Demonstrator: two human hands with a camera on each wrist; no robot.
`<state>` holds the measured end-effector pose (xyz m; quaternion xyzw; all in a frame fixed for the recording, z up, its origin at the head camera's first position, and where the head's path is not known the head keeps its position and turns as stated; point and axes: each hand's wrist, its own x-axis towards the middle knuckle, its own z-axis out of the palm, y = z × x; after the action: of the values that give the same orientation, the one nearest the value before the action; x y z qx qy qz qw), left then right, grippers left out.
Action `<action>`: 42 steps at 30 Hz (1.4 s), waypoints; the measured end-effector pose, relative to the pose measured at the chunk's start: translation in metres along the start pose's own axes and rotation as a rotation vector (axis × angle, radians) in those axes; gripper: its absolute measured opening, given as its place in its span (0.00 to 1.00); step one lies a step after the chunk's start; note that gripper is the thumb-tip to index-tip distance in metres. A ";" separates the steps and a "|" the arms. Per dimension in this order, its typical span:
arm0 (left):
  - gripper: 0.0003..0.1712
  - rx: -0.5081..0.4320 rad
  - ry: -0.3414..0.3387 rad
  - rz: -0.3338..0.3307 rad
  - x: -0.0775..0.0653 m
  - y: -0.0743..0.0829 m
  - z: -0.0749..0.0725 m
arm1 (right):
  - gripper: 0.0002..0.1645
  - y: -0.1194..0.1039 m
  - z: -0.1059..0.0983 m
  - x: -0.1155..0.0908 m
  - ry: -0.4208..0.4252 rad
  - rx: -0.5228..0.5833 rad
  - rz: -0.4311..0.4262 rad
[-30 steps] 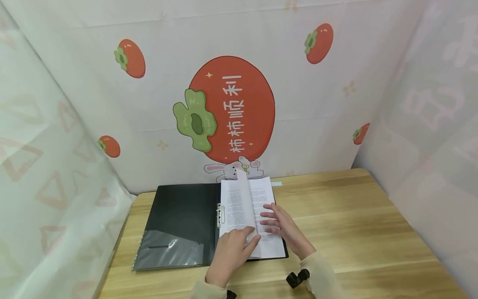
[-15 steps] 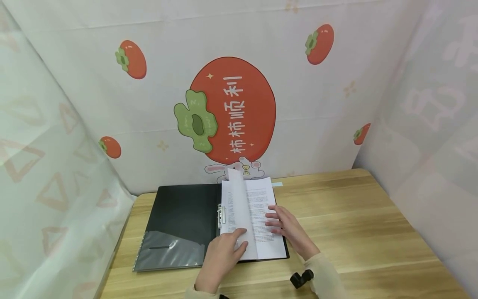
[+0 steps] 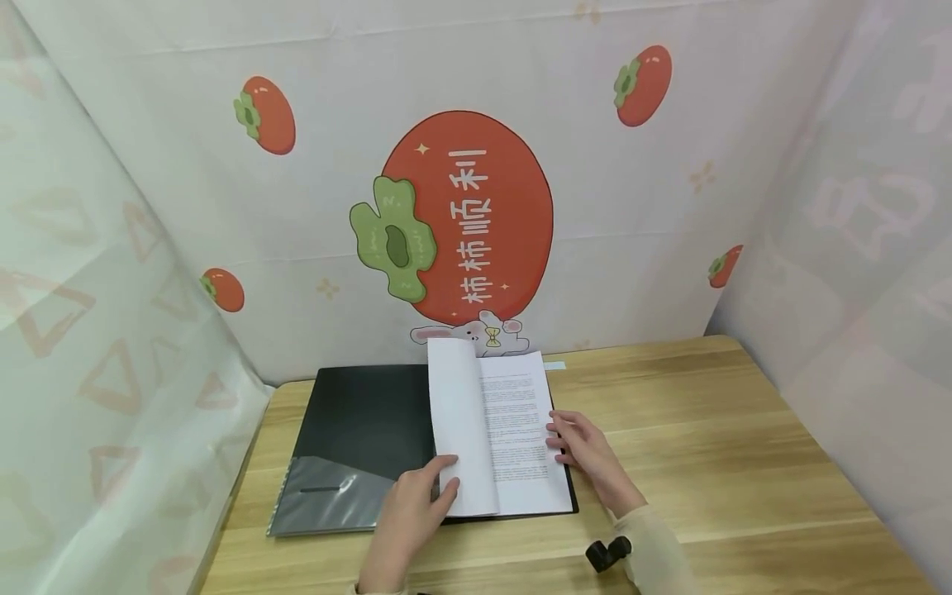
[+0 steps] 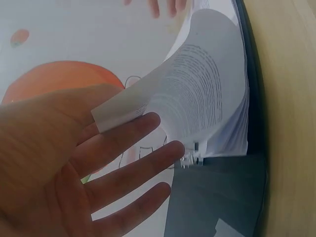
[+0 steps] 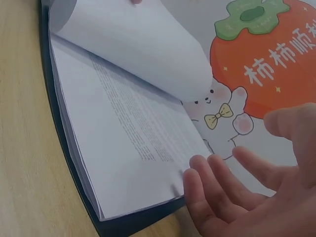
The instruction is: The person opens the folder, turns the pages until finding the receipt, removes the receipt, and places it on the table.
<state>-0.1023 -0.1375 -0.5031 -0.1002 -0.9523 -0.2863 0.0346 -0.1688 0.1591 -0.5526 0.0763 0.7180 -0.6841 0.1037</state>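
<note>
A black folder (image 3: 372, 413) lies open on the table, with a stack of printed sheets (image 3: 521, 438) on its right side. My left hand (image 3: 407, 508) pinches the edge of the top page (image 3: 455, 413) between thumb and forefinger; its other fingers extend below the page in the left wrist view. That page curves up and over to the left, its underside print showing beside the metal clip (image 4: 190, 160). Fingers loosely bent, my right hand (image 3: 592, 463) holds nothing and hovers by the stack's right edge. The lifted page hides the clip in the head view.
A clear pocket (image 3: 335, 500) covers the lower part of the folder's left cover. Behind the wooden table (image 3: 692, 446) hangs a white cloth (image 3: 595, 273) printed with persimmons and a rabbit. A pale blue strip (image 3: 554, 365) lies beyond the folder's top right corner.
My left hand has moved left, turning the page over from the middle of the stack toward the spine. The right hand has drifted slightly right, to the stack's edge.
</note>
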 end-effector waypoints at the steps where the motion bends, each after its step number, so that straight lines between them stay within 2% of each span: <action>1: 0.16 -0.002 0.001 -0.005 -0.001 -0.002 -0.001 | 0.33 0.000 -0.001 -0.001 0.013 -0.010 -0.005; 4: 0.16 -0.001 0.013 -0.011 -0.005 -0.008 -0.004 | 0.31 0.002 -0.004 -0.002 0.038 -0.023 -0.023; 11: 0.18 0.015 0.033 -0.039 -0.009 -0.023 -0.012 | 0.29 0.004 -0.011 0.000 0.113 -0.034 0.011; 17: 0.18 0.033 0.041 -0.079 -0.008 -0.036 -0.018 | 0.29 0.005 -0.016 0.003 0.125 -0.035 0.023; 30: 0.19 0.089 0.018 -0.147 -0.012 -0.065 -0.028 | 0.33 0.007 -0.010 0.005 0.078 0.000 0.046; 37: 0.22 0.116 -0.010 -0.238 -0.011 -0.081 -0.034 | 0.33 0.010 -0.009 0.006 0.024 0.026 0.047; 42: 0.23 0.125 -0.002 -0.257 -0.013 -0.091 -0.038 | 0.33 0.014 -0.008 0.004 0.022 0.030 0.029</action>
<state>-0.1084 -0.2351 -0.5216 0.0248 -0.9732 -0.2285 0.0030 -0.1697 0.1676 -0.5664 0.0957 0.7075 -0.6924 0.1044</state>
